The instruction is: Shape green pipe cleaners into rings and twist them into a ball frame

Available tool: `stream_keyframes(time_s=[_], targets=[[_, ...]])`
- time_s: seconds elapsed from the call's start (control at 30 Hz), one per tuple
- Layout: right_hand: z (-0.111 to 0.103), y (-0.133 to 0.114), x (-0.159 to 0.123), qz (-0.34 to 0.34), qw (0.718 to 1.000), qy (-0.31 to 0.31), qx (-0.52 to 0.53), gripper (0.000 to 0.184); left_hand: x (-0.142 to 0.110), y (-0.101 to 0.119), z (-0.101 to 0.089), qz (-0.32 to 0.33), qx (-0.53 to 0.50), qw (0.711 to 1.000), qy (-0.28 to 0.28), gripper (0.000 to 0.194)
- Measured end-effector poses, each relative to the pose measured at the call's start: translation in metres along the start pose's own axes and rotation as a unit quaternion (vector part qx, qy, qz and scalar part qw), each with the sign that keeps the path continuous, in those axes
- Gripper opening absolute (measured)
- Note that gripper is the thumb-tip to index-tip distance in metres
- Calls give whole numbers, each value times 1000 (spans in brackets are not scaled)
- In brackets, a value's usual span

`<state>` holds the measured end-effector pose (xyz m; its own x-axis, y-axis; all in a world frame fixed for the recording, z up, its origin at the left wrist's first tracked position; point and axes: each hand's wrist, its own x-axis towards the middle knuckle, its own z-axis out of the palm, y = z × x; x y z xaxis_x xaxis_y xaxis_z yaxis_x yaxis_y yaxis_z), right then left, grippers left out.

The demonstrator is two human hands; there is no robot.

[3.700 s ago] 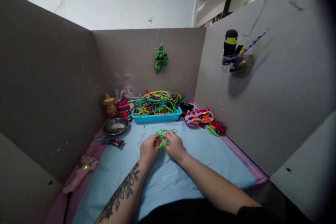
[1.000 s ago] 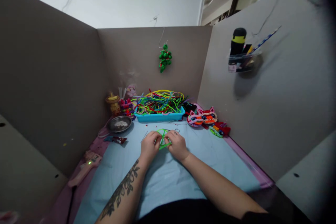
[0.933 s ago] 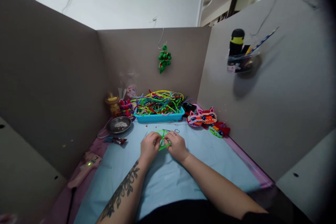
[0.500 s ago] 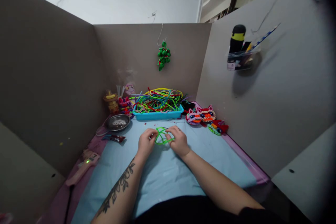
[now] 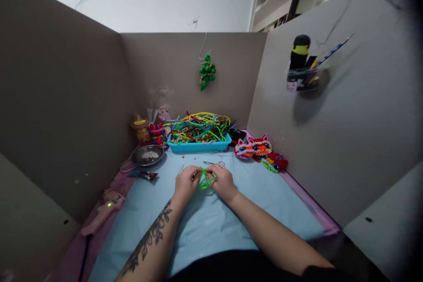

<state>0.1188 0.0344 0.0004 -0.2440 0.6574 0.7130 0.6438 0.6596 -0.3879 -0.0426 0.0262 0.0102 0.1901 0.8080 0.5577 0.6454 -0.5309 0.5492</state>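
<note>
Bright green pipe cleaners (image 5: 206,182), bent into a small open frame with crossing spokes, are held over the blue cloth (image 5: 211,220). My left hand (image 5: 187,181) pinches the frame's left side between thumb and fingers. On the other side, my right hand (image 5: 223,182) is closed on its right edge. The fingertips cover parts of the frame. Just beyond my right hand lie scissors (image 5: 211,163), partly hidden by it. A thin rod (image 5: 180,170) rests on the cloth near my left hand.
A blue tray (image 5: 200,146) heaped with colourful pipe cleaners (image 5: 198,128) stands at the back. Pipe-cleaner animal faces (image 5: 253,146) lie right of it. Left are a metal dish (image 5: 148,155), a small packet (image 5: 144,175) and a pink glue gun (image 5: 104,213). Panels enclose the table.
The green frame was spread wider and flatter half a second ago; now it is turned and looks narrower, with my hands closer together. The scissors show more now.
</note>
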Motion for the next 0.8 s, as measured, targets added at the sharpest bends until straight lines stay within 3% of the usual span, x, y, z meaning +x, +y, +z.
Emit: stream_keyframes(time_s=[0.27,0.47,0.7,0.8], targets=[[0,-1,-1,-8,999,6,-53,16,-2,2,2,-2,7,1000,-10,13],[-2,0,-2,6,1000,-8,-20,13,-1,2,1,2,-4,1000,-21,13],[-3,0,0,21,999,-41,22,11,-1,0,-2,61,39,997,-37,16],[-4,1,1,27,999,-20,42,10,1,-3,-2,36,-1,999,-17,16]])
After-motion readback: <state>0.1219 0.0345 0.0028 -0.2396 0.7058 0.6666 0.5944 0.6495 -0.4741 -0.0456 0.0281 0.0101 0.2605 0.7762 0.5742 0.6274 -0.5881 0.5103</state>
